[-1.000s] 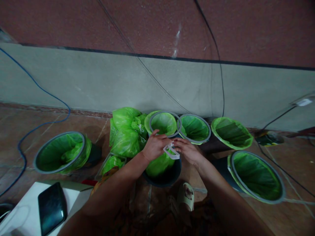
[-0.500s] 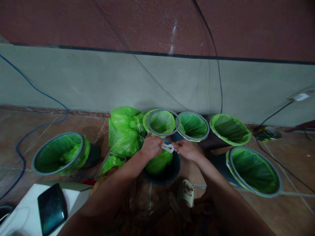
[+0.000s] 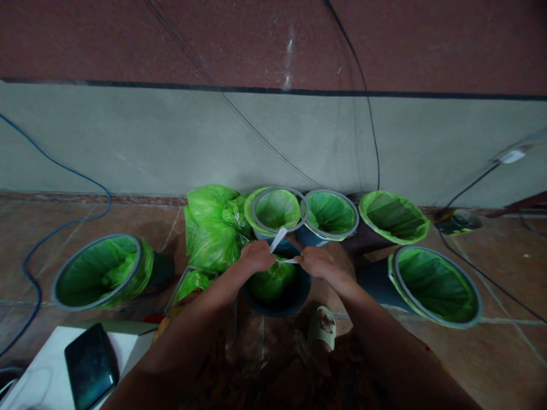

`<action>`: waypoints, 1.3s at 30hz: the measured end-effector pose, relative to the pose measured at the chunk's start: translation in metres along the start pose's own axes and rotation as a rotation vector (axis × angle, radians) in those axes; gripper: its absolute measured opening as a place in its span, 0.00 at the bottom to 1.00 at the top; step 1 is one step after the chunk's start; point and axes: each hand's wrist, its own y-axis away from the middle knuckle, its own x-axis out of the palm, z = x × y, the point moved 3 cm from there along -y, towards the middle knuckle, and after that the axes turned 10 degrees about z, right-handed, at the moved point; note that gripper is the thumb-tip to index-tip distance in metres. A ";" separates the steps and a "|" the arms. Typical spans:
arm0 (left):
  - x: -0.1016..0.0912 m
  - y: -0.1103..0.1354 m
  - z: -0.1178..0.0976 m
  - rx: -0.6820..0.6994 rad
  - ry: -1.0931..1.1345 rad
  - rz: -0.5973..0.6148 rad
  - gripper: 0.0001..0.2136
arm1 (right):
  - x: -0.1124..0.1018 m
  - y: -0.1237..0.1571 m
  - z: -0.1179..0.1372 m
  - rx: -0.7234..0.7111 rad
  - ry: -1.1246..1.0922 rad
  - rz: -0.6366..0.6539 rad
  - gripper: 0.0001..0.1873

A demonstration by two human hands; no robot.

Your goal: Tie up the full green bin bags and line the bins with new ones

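Observation:
A white tie strip runs between my two hands, over a green plastic bag in a dark round bin. My left hand is closed on one part of the strip, and a flat end sticks up beyond the fingers. The other end is pinched by my right hand. Between the hands the strip meets the gathered top of the bag; whether it is knotted there I cannot tell. Right behind stands a lined bin with a loose grey ring on it.
Filled green bags sit against the wall, beside a tray. More lined bins stand at left, back and right. A white box carries a dark device. A blue cable crosses the floor.
The strip was bunched between my fingertips above the bag. Now it is drawn out, my hands are lower and it lies at the bag's gathered top.

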 end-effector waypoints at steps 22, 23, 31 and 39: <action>0.020 -0.009 -0.032 0.374 0.610 0.295 0.07 | -0.018 0.022 0.029 -0.347 -0.716 0.173 0.27; 0.020 -0.009 -0.033 0.392 0.606 0.288 0.08 | -0.015 0.021 0.028 -0.297 -0.788 0.201 0.27; 0.021 -0.010 -0.029 0.145 0.888 0.187 0.09 | -0.009 0.012 0.022 -0.275 -0.776 0.137 0.17; 0.018 -0.009 -0.022 -0.059 1.197 0.066 0.05 | -0.004 0.016 0.018 -0.187 -0.725 0.190 0.05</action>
